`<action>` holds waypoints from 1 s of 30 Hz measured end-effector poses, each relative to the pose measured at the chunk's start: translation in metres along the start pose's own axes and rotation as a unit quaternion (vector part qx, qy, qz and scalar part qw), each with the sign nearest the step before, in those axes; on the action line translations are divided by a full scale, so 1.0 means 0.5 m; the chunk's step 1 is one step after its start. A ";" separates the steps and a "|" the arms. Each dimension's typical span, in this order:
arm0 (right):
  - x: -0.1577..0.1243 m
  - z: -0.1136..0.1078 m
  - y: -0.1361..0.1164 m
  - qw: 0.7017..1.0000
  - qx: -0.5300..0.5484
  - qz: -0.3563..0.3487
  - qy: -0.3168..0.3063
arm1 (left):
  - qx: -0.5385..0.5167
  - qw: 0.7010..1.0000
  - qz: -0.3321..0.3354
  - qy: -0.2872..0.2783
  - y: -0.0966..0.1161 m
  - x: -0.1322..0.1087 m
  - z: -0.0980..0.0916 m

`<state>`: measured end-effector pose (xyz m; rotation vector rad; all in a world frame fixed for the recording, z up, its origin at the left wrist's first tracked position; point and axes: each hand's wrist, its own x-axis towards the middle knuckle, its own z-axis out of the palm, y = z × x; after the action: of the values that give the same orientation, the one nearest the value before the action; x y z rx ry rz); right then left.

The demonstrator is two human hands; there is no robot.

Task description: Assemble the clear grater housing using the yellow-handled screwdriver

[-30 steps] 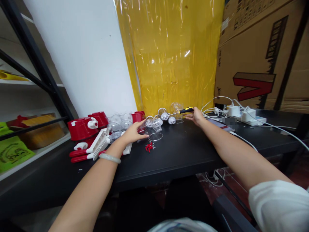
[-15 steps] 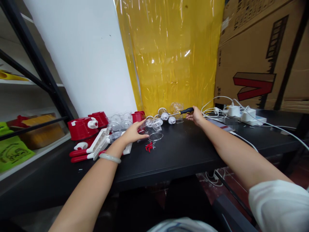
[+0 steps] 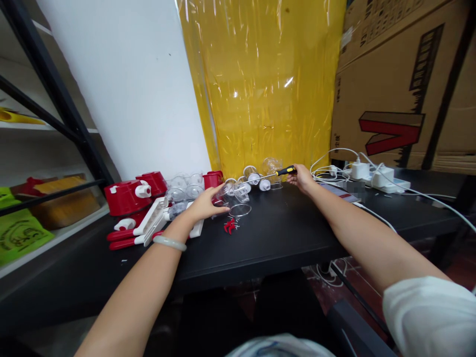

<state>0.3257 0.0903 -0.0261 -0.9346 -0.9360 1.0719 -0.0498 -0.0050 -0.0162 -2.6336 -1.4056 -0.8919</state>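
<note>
My right hand [image 3: 302,178] is closed around the black and yellow handle of a screwdriver [image 3: 285,171]. The long shaft points left, its tip over a clear plastic cup-like part [image 3: 240,209] lying on its side. My left hand [image 3: 208,204] grips that clear part from the left, fingers behind it and thumb in front. The exact spot where the tip meets the part is too small to make out. Just in front lie small red pieces [image 3: 229,226] with several screws beside them. White-capped clear cylinders [image 3: 254,177] stand behind the shaft.
On the left are red housings [image 3: 126,197], white arms with red handles [image 3: 150,225] and several clear cups [image 3: 182,187]. To the right, a phone [image 3: 340,193] lies near a power strip [image 3: 388,183] with white cables. A yellow plastic curtain [image 3: 267,84] and a cardboard box [image 3: 394,89] rise behind the black table [image 3: 267,243].
The screwdriver handle has turned in my right hand, showing more yellow, and the fingers have shifted slightly around it. My left hand and the clear part stay in place.
</note>
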 end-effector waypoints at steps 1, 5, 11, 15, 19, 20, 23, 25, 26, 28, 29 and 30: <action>0.000 0.000 0.000 1.000 -0.005 -0.002 0.006 | 0.001 1.000 -0.001 0.000 0.000 0.000 0.000; 0.001 0.000 -0.001 1.000 0.008 0.028 0.004 | 0.004 1.000 -0.001 0.001 0.002 0.000 0.000; 0.002 -0.001 0.000 0.998 0.055 0.026 -0.003 | 0.001 1.000 -0.002 -0.001 0.000 0.001 0.001; 0.005 -0.002 0.006 1.000 0.008 0.002 -0.001 | 0.000 1.000 -0.001 -0.001 0.000 0.000 0.001; 0.006 -0.003 0.007 1.000 -0.017 -0.016 0.007 | 0.005 1.000 -0.003 -0.002 0.002 -0.001 0.000; 0.006 -0.003 0.006 1.000 -0.012 -0.007 0.008 | 0.005 1.000 -0.004 -0.003 0.003 -0.001 -0.001; 0.007 -0.004 0.004 0.999 0.024 0.023 -0.001 | 0.008 1.000 -0.008 -0.007 0.006 -0.001 -0.001; 0.006 -0.004 0.004 0.999 0.046 0.025 -0.005 | 0.008 1.000 -0.010 -0.007 0.007 -0.001 -0.002; 0.006 -0.004 0.004 0.998 0.051 0.021 -0.006 | 0.008 1.000 -0.009 -0.007 0.007 -0.001 -0.002; 0.005 -0.004 0.005 0.999 0.051 0.016 -0.006 | 0.010 1.000 -0.008 -0.009 0.007 -0.001 -0.002; 0.004 -0.003 0.006 0.999 0.047 0.012 -0.008 | 0.012 1.000 -0.008 -0.010 0.007 -0.001 -0.002; 0.003 -0.003 0.006 0.999 0.039 0.006 -0.009 | 0.015 1.000 -0.009 -0.010 0.007 -0.001 -0.002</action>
<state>0.3264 0.0924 -0.0293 -0.8688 -0.8987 1.1216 -0.0476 -0.0075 -0.0148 -2.6190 -1.4385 -0.8427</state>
